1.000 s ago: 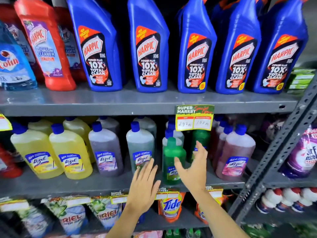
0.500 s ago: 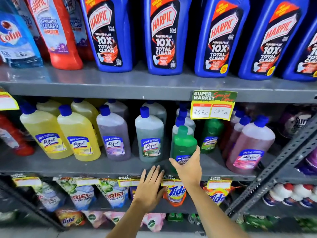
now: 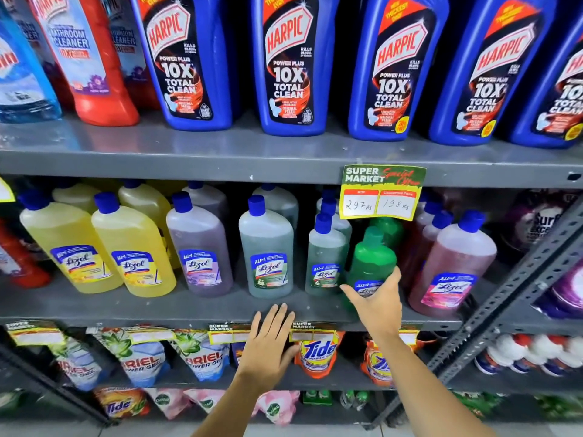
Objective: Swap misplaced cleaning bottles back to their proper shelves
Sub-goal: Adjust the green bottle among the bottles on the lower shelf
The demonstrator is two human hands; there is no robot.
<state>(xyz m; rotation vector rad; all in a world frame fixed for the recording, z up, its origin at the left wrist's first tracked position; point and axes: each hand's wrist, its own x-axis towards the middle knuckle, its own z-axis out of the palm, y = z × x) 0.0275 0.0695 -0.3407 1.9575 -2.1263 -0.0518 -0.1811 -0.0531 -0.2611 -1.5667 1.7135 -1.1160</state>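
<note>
A green Lizol bottle with a green cap stands on the middle shelf, between a small grey-green Lizol bottle and a pink one. My right hand wraps its lower part, thumb on the left side, fingers on the right. A second green bottle stands just behind it. My left hand lies flat against the middle shelf's front edge and holds nothing. Yellow, purple and larger grey-green Lizol bottles fill the row to the left.
Blue Harpic bottles line the top shelf, with a red bathroom cleaner at the left. A price card hangs from the top shelf edge. Tide and Ariel pouches hang below. A slanted metal brace crosses the right side.
My right hand has closed around the green bottle and shifted it right, uncovering the small grey-green bottle. My left hand dropped to the shelf edge. The view moved closer.
</note>
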